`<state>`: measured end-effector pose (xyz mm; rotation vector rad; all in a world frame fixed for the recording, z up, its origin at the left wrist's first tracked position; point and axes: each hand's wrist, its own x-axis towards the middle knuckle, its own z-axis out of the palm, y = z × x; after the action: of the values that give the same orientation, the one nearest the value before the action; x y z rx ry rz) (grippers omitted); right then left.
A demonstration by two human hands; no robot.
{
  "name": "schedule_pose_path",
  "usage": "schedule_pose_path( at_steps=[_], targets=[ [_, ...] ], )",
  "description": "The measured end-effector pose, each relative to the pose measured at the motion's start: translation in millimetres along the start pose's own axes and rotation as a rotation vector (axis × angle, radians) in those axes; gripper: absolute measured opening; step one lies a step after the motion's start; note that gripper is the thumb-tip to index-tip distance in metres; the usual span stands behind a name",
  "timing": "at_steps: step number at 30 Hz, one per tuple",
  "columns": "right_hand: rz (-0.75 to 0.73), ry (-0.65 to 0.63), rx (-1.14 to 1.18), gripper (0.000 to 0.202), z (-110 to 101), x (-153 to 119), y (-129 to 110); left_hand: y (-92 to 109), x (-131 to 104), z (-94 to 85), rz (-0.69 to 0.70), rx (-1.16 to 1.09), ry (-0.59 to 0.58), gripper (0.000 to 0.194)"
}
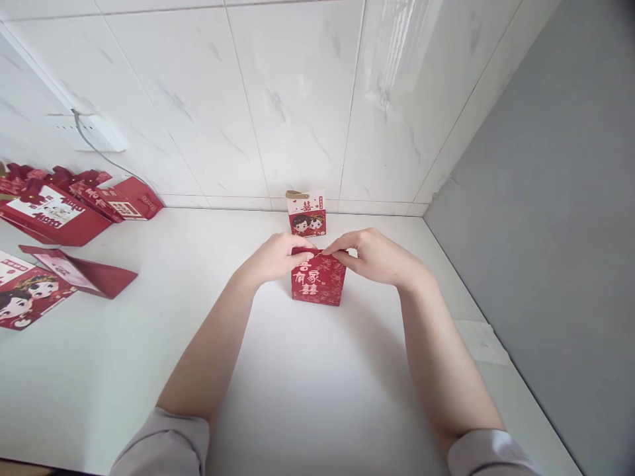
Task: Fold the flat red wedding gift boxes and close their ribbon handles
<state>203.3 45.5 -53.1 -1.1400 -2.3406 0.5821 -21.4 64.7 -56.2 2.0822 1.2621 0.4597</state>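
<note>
A small red gift box (318,281) stands upright on a white table (307,396), its printed front facing the camera, long axis vertical. White marble-look tiles back the table; a grey wall runs along the right. The left hand (278,256) and right hand (374,254) meet over the box, fingertips pinching its top flaps together.

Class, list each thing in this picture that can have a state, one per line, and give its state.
Red box: upright, top pinched by both hands.
Left hand: fingers closed on box top.
Right hand: fingers closed on box top.
Small box: upright by the wall, untouched.
Flat cartons: lying unfolded on the table.
</note>
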Motion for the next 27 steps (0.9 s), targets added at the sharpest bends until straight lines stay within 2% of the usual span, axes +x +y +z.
schedule_pose_path(
  at_steps=[9, 14, 17, 22, 27],
  targets=[
    [0.033, -0.071, 0.003, 0.026, -8, -5, -7, -3, 2, -0.3, 0.009, 0.008, 0.005, 0.025],
    [0.165, -0.108, -0.061, 0.024, -9, -7, 0, -3, 1, 0.7, -0.007, 0.013, 0.019, 0.024],
    [0.218, -0.055, -0.086, 0.026, -4, -4, 3, -1, 0, 1.2, -0.006, 0.03, 0.043, 0.024],
    [0.137, 0.139, 0.066, 0.018, 12, 11, 5, 7, -3, 0.8, -0.021, 0.048, 0.057, 0.022],
    [0.077, 0.091, 0.084, 0.021, 21, 17, 8, 10, -3, 0.8, -0.029, 0.058, 0.067, 0.023]
  ],
)
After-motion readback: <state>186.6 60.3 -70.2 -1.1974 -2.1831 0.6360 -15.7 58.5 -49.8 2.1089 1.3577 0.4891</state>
